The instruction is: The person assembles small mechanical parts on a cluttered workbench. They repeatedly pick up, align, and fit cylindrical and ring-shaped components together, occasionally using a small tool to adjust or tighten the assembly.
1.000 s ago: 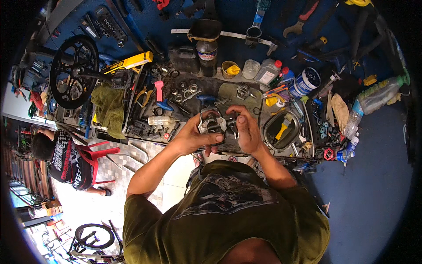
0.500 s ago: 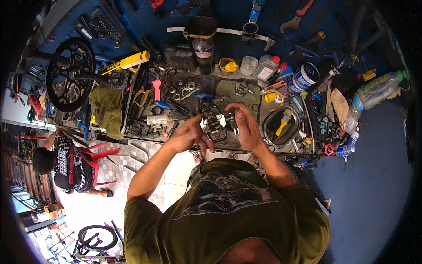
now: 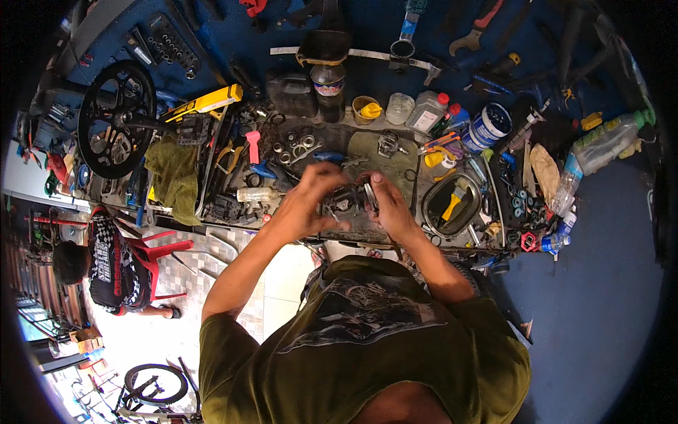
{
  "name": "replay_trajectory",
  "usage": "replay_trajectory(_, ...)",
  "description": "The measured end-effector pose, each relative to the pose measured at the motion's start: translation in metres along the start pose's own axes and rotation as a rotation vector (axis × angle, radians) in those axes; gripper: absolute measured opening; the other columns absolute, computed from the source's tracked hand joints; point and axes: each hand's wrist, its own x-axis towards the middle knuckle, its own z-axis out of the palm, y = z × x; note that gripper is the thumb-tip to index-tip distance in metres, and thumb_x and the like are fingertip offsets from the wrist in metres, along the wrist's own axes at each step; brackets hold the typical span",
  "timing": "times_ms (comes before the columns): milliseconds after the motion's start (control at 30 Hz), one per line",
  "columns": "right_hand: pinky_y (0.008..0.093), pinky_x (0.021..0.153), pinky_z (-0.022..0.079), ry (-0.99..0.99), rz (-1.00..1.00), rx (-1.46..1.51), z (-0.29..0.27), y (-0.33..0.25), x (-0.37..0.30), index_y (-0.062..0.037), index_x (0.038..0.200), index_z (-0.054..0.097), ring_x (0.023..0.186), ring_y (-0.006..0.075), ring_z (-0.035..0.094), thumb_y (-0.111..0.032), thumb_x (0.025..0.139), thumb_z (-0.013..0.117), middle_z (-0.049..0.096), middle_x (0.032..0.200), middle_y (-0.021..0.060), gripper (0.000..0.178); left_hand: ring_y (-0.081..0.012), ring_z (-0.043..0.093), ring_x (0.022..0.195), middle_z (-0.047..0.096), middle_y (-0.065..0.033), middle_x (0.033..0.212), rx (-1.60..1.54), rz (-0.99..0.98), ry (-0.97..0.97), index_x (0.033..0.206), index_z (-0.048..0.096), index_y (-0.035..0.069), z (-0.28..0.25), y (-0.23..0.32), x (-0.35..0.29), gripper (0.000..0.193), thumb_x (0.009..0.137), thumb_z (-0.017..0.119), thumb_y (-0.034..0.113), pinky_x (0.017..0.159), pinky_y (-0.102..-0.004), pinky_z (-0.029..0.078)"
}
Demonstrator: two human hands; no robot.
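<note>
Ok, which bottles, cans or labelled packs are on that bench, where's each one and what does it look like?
Dark bottle: back centre, pale label band.
Translucent bottle: right of centre, red cap, pale label.
Round can: beside it, blue and white.
Clear plastic bottle: far right, lying tilted, green cap.
Black jerrycan: left of the dark bottle.

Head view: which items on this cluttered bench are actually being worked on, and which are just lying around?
In hand:
- small dark metal part, held between both hands
- left hand, gripping its left side
- right hand, gripping its right side

Lying about:
- chainring
- green rag
- pink-handled tool
- yellow cup
- blue-labelled tub
- clear plastic bottle
</note>
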Motion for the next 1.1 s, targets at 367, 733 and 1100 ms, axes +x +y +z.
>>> replay_trajectory(367,0.0233,0.053,0.029,-0.049,-0.439,-0.291,0.002,-0.028,-0.008,-0.0077,0.116,0.054,0.058,0.0054,0.034,-0.054,0.099,0.036,0.036,0.062,-0.0029,0.053,-0.0242,0.063,0.073,0.061,-0.01,0.093,-0.51,-0.504,0.087,0.123,0.047,0.009,0.0,0.05,0.017,0.051,0.078,0.07,-0.002,0.054,-0.0342,0.052)
replay_trajectory(733,0.0252,0.051,0.031,-0.031,-0.425,-0.363,-0.008,0.009,-0.001,-0.0084,0.12,0.051,0.056,0.0086,0.038,-0.051,0.1,0.036,0.041,0.061,-0.0005,0.05,-0.0245,0.066,0.089,0.059,-0.0162,0.113,-0.921,-0.538,0.02,0.138,0.036,0.009,0.002,0.014,-0.001,0.067,0.081,0.071,0.008,0.061,-0.0323,0.055)
replay_trajectory(1100,0.0247,0.04,0.027,-0.181,0.683,0.417,-0.002,0.007,-0.006,-0.0073,0.095,0.052,0.042,0.0079,0.031,-0.06,0.097,0.036,0.04,0.056,0.0007,0.055,-0.0332,0.056,0.107,0.051,-0.0133,0.121,0.427,-0.015,-0.105,0.117,0.053,0.007,0.001,0.009,-0.005,0.051,0.069,0.07,0.004,0.08,-0.0401,0.053)
